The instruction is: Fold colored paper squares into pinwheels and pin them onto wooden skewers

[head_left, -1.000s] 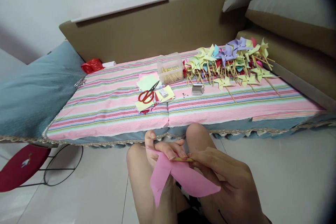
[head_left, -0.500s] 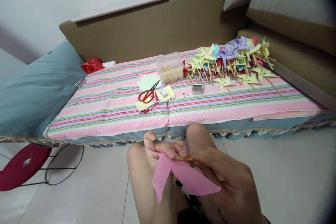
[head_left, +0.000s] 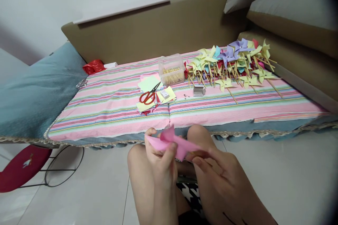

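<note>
A pink paper pinwheel (head_left: 182, 147) is held above my knees, its blades turned up and slightly blurred. My left hand (head_left: 161, 158) is closed on it, the thumb pressed against the paper from the near side. Close by on the right, my right hand (head_left: 213, 165) pinches the pinwheel's thin wooden stick, of which only a short bit shows between the fingers. Most of the stick and the pinwheel's centre are hidden by the fingers and the paper.
On the striped cloth (head_left: 111, 112) lie red-handled scissors (head_left: 148, 97) on paper sheets (head_left: 148, 83), a clear box of sticks (head_left: 171, 70), a small open box (head_left: 199, 90) and many finished pinwheels (head_left: 229, 56). A red stool (head_left: 23, 168) stands at left.
The pink pinwheel has turned from hanging blades-down to blades-up. My left thumb has come round to its near side, and my right hand has shifted slightly while keeping the stick.
</note>
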`<state>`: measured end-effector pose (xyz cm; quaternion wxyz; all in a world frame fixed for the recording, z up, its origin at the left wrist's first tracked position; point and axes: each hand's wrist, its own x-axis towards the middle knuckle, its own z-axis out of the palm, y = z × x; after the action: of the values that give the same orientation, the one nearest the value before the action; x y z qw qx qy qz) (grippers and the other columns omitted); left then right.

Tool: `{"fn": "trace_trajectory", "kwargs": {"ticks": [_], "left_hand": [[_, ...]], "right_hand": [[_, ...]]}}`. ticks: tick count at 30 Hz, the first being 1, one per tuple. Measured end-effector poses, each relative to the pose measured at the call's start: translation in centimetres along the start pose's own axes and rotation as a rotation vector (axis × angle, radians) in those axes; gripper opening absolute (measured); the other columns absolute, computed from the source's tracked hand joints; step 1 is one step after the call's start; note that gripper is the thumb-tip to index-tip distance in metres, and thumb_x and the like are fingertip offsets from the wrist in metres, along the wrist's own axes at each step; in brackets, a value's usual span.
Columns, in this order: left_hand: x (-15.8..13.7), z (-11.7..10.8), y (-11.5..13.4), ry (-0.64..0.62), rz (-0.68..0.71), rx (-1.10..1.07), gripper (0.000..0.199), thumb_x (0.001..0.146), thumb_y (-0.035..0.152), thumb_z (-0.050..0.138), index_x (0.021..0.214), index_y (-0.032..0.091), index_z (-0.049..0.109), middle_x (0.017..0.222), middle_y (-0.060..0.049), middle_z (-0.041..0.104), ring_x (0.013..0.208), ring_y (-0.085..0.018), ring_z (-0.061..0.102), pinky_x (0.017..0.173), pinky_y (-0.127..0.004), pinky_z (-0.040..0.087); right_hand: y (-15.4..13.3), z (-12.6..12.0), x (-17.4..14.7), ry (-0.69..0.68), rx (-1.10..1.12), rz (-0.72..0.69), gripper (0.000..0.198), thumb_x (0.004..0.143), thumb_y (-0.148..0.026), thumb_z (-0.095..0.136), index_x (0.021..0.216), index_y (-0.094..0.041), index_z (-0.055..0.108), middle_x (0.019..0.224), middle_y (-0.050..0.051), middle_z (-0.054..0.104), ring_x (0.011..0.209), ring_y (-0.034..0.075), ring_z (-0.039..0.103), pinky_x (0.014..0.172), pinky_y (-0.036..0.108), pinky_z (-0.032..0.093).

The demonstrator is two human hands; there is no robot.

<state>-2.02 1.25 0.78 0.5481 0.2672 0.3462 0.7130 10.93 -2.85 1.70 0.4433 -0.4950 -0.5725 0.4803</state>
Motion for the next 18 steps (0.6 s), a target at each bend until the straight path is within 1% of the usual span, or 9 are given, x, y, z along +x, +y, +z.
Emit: {"fn": "trace_trajectory", "kwargs": {"ticks": [2,3,6,8,9,12,14,16,18], "left_hand": [[0.6,0.2,-0.1,0.110,-0.017,0.053,0.040,0.068,0.020,0.077,0.097,0.024,0.049,0.079,0.003,0.064,0.068,-0.009,0.062,0.065,-0.019,0.048],[0.9,0.2,-0.1,0.153,-0.012,0.076,0.039,0.068,0.020,0.077,0.095,0.023,0.049,0.080,0.003,0.063,0.069,-0.009,0.062,0.066,-0.018,0.047],[1.7,0.3,-0.4,0.221,0.009,0.147,0.044,0.064,0.018,0.080,0.094,0.022,0.047,0.072,0.006,0.059,0.061,-0.007,0.058,0.060,-0.016,0.044],[2.0,0.3,-0.8,0.225,-0.020,0.178,0.047,0.064,0.020,0.080,0.097,0.023,0.047,0.069,0.007,0.058,0.058,-0.006,0.056,0.058,-0.016,0.043],[2.0,0.3,-0.9,0.213,-0.046,0.174,0.045,0.067,0.024,0.078,0.100,0.023,0.047,0.071,0.006,0.059,0.061,-0.007,0.058,0.060,-0.017,0.044],[2.0,0.3,-1.5,0.165,-0.116,0.118,0.031,0.080,0.039,0.065,0.102,0.023,0.050,0.086,0.001,0.062,0.079,-0.011,0.062,0.070,-0.021,0.047],[2.1,0.2,-1.9,0.142,-0.150,0.113,0.029,0.081,0.043,0.061,0.099,0.022,0.053,0.092,0.000,0.062,0.085,-0.012,0.062,0.073,-0.022,0.046],[2.3,-0.1,-2.3,0.125,-0.177,0.138,0.029,0.077,0.038,0.067,0.097,0.021,0.055,0.087,0.001,0.062,0.081,-0.010,0.061,0.073,-0.020,0.045],[2.6,-0.3,-2.6,0.111,-0.194,0.164,0.032,0.073,0.034,0.072,0.097,0.021,0.056,0.079,0.003,0.062,0.072,-0.008,0.059,0.069,-0.018,0.044]], "right_hand": [[0.9,-0.5,0.3,0.000,-0.022,0.091,0.025,0.088,-0.031,0.056,0.109,-0.021,0.065,0.095,0.004,0.072,0.089,0.019,0.067,0.079,0.029,0.052],[1.4,-0.7,0.4,0.003,-0.038,0.128,0.023,0.086,-0.033,0.057,0.103,-0.020,0.067,0.091,0.004,0.072,0.088,0.020,0.067,0.079,0.029,0.051],[2.9,-1.1,0.5,0.001,-0.079,0.193,0.021,0.084,-0.036,0.058,0.080,-0.019,0.069,0.073,0.003,0.070,0.074,0.019,0.066,0.070,0.028,0.050],[3.7,-1.2,0.5,0.017,-0.090,0.196,0.026,0.083,-0.037,0.057,0.067,-0.018,0.066,0.064,0.002,0.066,0.065,0.018,0.063,0.064,0.027,0.048],[4.0,-1.2,0.5,0.031,-0.089,0.191,0.029,0.083,-0.038,0.057,0.063,-0.018,0.064,0.061,0.001,0.065,0.063,0.017,0.062,0.063,0.027,0.047],[4.5,-1.2,0.6,0.077,-0.073,0.161,0.031,0.083,-0.039,0.057,0.060,-0.018,0.062,0.060,0.001,0.062,0.062,0.016,0.060,0.063,0.026,0.046],[4.7,-1.3,0.7,0.100,-0.061,0.143,0.032,0.083,-0.040,0.058,0.061,-0.018,0.061,0.060,0.000,0.061,0.062,0.016,0.059,0.063,0.026,0.046],[4.9,-1.4,0.8,0.121,-0.055,0.131,0.032,0.083,-0.041,0.058,0.061,-0.018,0.061,0.059,0.001,0.061,0.061,0.016,0.059,0.062,0.025,0.047],[5.3,-1.6,0.9,0.142,-0.062,0.130,0.033,0.083,-0.042,0.059,0.062,-0.018,0.062,0.059,0.001,0.062,0.061,0.016,0.060,0.061,0.025,0.047]]}}
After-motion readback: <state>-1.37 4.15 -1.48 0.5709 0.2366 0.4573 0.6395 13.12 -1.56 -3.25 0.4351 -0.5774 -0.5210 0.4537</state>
